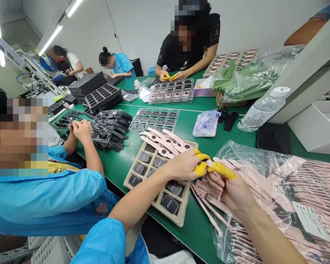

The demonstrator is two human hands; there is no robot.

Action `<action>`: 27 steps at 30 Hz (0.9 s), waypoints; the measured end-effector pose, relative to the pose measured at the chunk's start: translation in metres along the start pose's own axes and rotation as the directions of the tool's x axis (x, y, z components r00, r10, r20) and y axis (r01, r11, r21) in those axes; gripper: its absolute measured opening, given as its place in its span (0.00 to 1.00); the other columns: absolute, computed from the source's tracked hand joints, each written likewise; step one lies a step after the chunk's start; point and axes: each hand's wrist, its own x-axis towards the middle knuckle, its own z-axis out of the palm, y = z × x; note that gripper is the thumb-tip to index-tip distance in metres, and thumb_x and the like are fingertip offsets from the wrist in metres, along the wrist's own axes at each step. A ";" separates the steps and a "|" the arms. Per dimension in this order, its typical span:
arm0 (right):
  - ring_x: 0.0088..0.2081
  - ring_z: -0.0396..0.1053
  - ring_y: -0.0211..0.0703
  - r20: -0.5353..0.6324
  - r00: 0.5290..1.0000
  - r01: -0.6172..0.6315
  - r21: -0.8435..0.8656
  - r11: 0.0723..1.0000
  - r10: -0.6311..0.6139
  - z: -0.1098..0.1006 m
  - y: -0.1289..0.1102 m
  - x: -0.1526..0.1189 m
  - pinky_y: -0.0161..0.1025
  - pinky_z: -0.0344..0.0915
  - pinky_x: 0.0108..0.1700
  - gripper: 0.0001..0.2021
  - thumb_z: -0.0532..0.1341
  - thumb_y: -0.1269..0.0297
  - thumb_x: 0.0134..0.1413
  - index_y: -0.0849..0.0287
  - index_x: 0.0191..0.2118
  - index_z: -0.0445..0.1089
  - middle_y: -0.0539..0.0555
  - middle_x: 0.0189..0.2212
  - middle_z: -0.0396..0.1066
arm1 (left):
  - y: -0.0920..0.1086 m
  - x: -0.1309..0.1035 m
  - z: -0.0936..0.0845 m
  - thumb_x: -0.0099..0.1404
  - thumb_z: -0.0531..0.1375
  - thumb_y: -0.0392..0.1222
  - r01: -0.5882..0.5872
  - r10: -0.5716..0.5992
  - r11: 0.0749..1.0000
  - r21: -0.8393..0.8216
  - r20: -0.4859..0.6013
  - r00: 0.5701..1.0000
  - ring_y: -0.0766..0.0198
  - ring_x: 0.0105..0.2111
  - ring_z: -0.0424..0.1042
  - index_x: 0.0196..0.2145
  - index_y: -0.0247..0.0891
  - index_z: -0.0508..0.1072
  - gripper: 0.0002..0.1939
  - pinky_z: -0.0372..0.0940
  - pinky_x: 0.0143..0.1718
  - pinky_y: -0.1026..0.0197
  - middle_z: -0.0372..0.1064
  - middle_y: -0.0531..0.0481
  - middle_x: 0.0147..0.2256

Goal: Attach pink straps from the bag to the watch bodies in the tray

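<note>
My left hand (185,165), with yellow finger cots, reaches in over a beige tray (188,201) and pinches one side of a pink watch strap (209,164). From the right, my right hand (231,185), also in yellow finger cots, grips the same strap; fingers partly hide it, and I cannot tell whether a watch case is attached. Square dark watch faces (170,204) sit in the tray's compartments. Several pink-strapped watches (165,145) lie across its far end. Loose pink straps (206,207) lie below my right hand.
A clear plastic bag of pink straps (313,187) fills the right side. A water bottle (264,108) and a tissue pack (206,123) stand beyond. On the left, a co-worker in blue (52,198) handles black-strapped watches (110,126). Across the table sits another person in black (188,51).
</note>
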 end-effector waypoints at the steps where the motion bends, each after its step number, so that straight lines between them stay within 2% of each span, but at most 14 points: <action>1: 0.14 0.45 0.34 0.001 1.000 0.001 -0.018 1.000 -0.001 0.000 0.001 0.000 0.36 0.46 0.14 0.26 0.65 0.47 0.56 0.53 0.16 0.56 0.47 0.11 0.50 | 0.000 0.000 0.000 0.72 0.54 0.42 -0.005 0.004 1.000 0.020 0.013 1.000 0.48 0.52 0.71 0.56 0.31 0.73 0.20 0.69 0.56 0.49 0.71 0.35 0.46; 4: 0.13 0.44 0.35 -0.007 1.000 0.013 -0.050 0.999 -0.013 0.003 0.001 -0.001 0.37 0.46 0.13 0.22 0.66 0.46 0.56 0.52 0.21 0.62 0.46 0.12 0.51 | -0.001 -0.001 -0.002 0.72 0.54 0.41 -0.008 0.007 1.000 0.018 0.041 0.999 0.48 0.51 0.72 0.54 0.31 0.74 0.18 0.69 0.56 0.48 0.72 0.35 0.47; 8: 0.14 0.45 0.35 -0.043 0.998 0.048 -0.038 0.998 -0.050 0.008 -0.003 -0.006 0.37 0.45 0.15 0.18 0.70 0.47 0.52 0.53 0.24 0.68 0.46 0.13 0.51 | 0.000 -0.002 -0.005 0.75 0.51 0.40 0.022 -0.018 0.991 -0.128 0.033 0.999 0.52 0.56 0.71 0.59 0.31 0.70 0.20 0.66 0.61 0.51 0.72 0.35 0.52; 11: 0.16 0.50 0.37 -0.054 0.992 0.117 -0.002 0.993 -0.117 0.011 -0.007 -0.008 0.39 0.47 0.17 0.21 0.70 0.47 0.54 0.53 0.20 0.65 0.49 0.15 0.54 | -0.003 -0.002 -0.002 0.74 0.56 0.43 0.061 -0.077 0.944 -0.324 -0.036 0.996 0.52 0.56 0.72 0.61 0.33 0.67 0.22 0.68 0.59 0.52 0.71 0.36 0.56; 14: 0.19 0.55 0.39 -0.050 0.983 0.177 -0.005 0.984 -0.177 0.012 -0.008 -0.007 0.41 0.52 0.20 0.20 0.68 0.45 0.56 0.53 0.24 0.68 0.52 0.18 0.58 | -0.007 -0.002 0.006 0.70 0.63 0.46 0.072 -0.163 0.868 -0.491 -0.145 0.976 0.54 0.48 0.76 0.55 0.36 0.72 0.19 0.71 0.52 0.53 0.74 0.39 0.51; 17: 0.18 0.50 0.37 0.041 0.997 0.061 -0.018 0.998 -0.060 0.009 -0.005 -0.005 0.39 0.47 0.18 0.23 0.66 0.41 0.57 0.54 0.23 0.68 0.50 0.18 0.56 | -0.008 0.000 0.014 0.68 0.66 0.51 0.014 -0.211 0.767 -0.641 -0.231 0.950 0.56 0.43 0.76 0.45 0.37 0.76 0.16 0.71 0.47 0.54 0.75 0.43 0.44; 20: 0.16 0.41 0.32 0.148 0.982 -0.102 -0.080 0.992 0.113 0.003 -0.003 -0.003 0.35 0.40 0.17 0.30 0.62 0.34 0.56 0.55 0.19 0.62 0.47 0.14 0.50 | -0.006 0.001 0.012 0.64 0.68 0.57 -0.040 -0.322 0.561 -0.827 -0.263 0.909 0.57 0.42 0.76 0.44 0.36 0.74 0.22 0.72 0.40 0.57 0.75 0.43 0.43; 22: 0.16 0.38 0.30 0.157 0.970 -0.163 -0.148 0.976 0.186 -0.002 -0.003 -0.003 0.33 0.38 0.17 0.32 0.63 0.33 0.55 0.56 0.18 0.60 0.45 0.13 0.47 | -0.007 0.002 0.003 0.61 0.69 0.61 -0.071 -0.465 0.440 -0.895 -0.295 0.835 0.58 0.39 0.76 0.44 0.37 0.71 0.27 0.71 0.33 0.60 0.75 0.43 0.44; 23: 0.16 0.38 0.29 0.148 0.966 -0.183 -0.176 0.967 0.210 -0.004 -0.004 -0.003 0.32 0.38 0.17 0.31 0.64 0.34 0.54 0.56 0.18 0.60 0.44 0.14 0.46 | -0.009 0.001 -0.004 0.60 0.70 0.62 -0.101 -0.546 0.406 -0.908 -0.330 0.770 0.59 0.38 0.76 0.45 0.37 0.69 0.29 0.70 0.30 0.62 0.75 0.44 0.44; 24: 0.16 0.37 0.28 0.133 0.966 -0.195 -0.197 0.961 0.224 -0.005 -0.004 -0.003 0.31 0.37 0.17 0.30 0.65 0.34 0.53 0.56 0.19 0.61 0.43 0.14 0.47 | -0.012 0.001 -0.011 0.59 0.69 0.63 -0.142 -0.622 0.391 -0.909 -0.375 0.688 0.61 0.36 0.75 0.45 0.38 0.67 0.30 0.69 0.28 0.64 0.75 0.44 0.44; 26: 0.16 0.39 0.28 0.086 0.979 -0.167 -0.200 0.966 0.187 -0.007 -0.005 -0.002 0.30 0.38 0.16 0.27 0.68 0.37 0.52 0.57 0.23 0.64 0.44 0.16 0.51 | -0.019 0.000 -0.022 0.60 0.69 0.63 -0.204 -0.720 0.399 -0.894 -0.443 0.534 0.66 0.32 0.74 0.46 0.39 0.64 0.30 0.68 0.25 0.67 0.76 0.44 0.45; 27: 0.16 0.42 0.28 0.055 0.990 -0.120 -0.183 0.976 0.132 -0.007 -0.006 -0.002 0.30 0.40 0.16 0.25 0.69 0.39 0.51 0.56 0.25 0.65 0.45 0.18 0.54 | -0.023 -0.001 -0.025 0.61 0.68 0.62 -0.205 -0.740 0.408 -0.890 -0.454 0.497 0.67 0.31 0.73 0.47 0.39 0.64 0.30 0.67 0.24 0.68 0.77 0.44 0.45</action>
